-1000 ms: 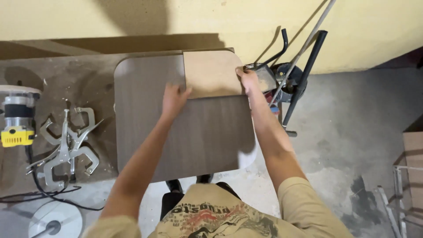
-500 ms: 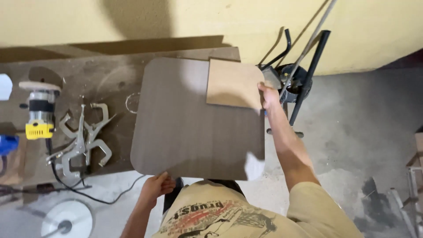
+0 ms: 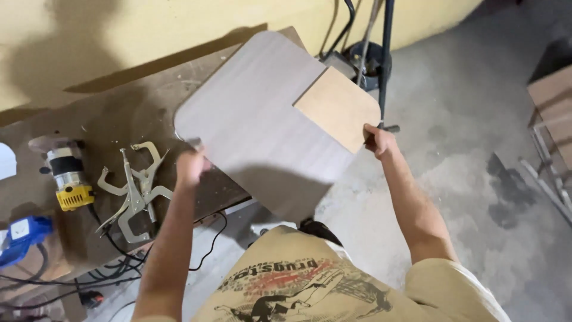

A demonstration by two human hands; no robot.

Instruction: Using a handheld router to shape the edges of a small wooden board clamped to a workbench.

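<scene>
A large grey laminate board point(image 3: 256, 119) with rounded corners lies on the workbench point(image 3: 119, 113) and juts out past its near edge. A small tan wooden piece point(image 3: 337, 108) rests on the board's right end. My right hand point(image 3: 376, 141) grips the board's right edge just below the tan piece. My left hand point(image 3: 189, 164), blurred, is closed at the board's near left edge, and its exact grip is unclear.
Metal locking clamps point(image 3: 134, 194) lie on the bench to the left of my left hand. Further left stands a yellow and silver router point(image 3: 67, 173), and a blue tool point(image 3: 24, 234). Cables hang at the bench front. A black metal stand point(image 3: 381, 53) rises behind the board.
The board has turned so its right end swings out over the floor. My left hand rose from near my body to the board's left edge. My right hand stayed on the right edge.
</scene>
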